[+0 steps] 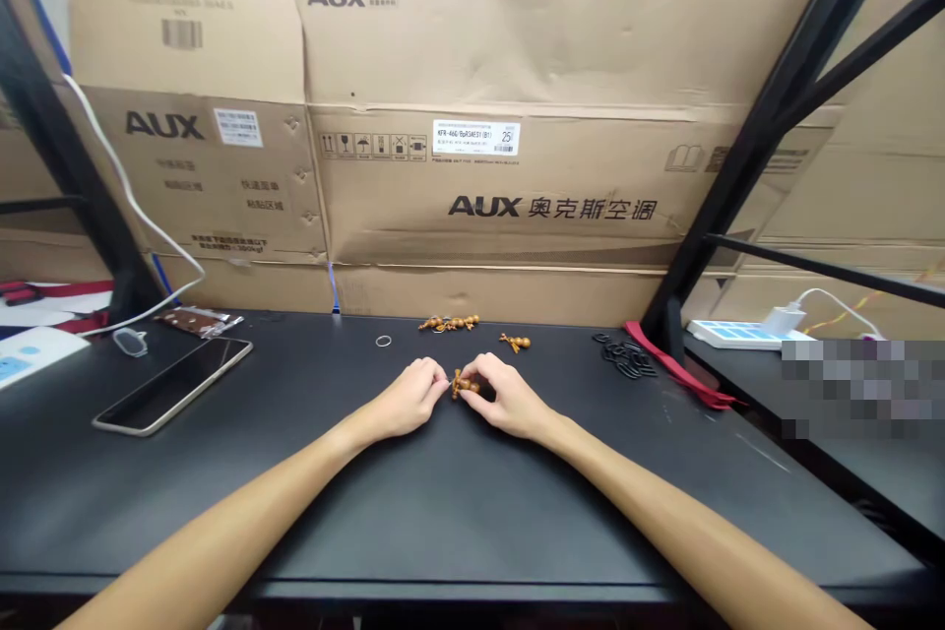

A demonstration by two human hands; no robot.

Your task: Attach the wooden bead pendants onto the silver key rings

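Observation:
Over the middle of the black tabletop, my right hand (509, 398) pinches a small brown gourd-shaped wooden charm (462, 385) between thumb and fingers. Close by on its left, my left hand (413, 400) is closed in a pinch at the charm's end. A thin bit of metal seems to show at its fingertips, too small to name. Beyond the hands lie several similar charms (449, 323) in a row. Another gourd charm (516, 343) rests apart to the right. A thin metal ring (383, 341) lies flat to the left.
A phone (173, 386) lies at left, near a brown packet (198, 320). Black rings (626, 356) are heaped at right beside a red strap (683, 369). Cardboard (561, 157) walls off the back. A black rack post (738, 138) rises by a white power strip (742, 334).

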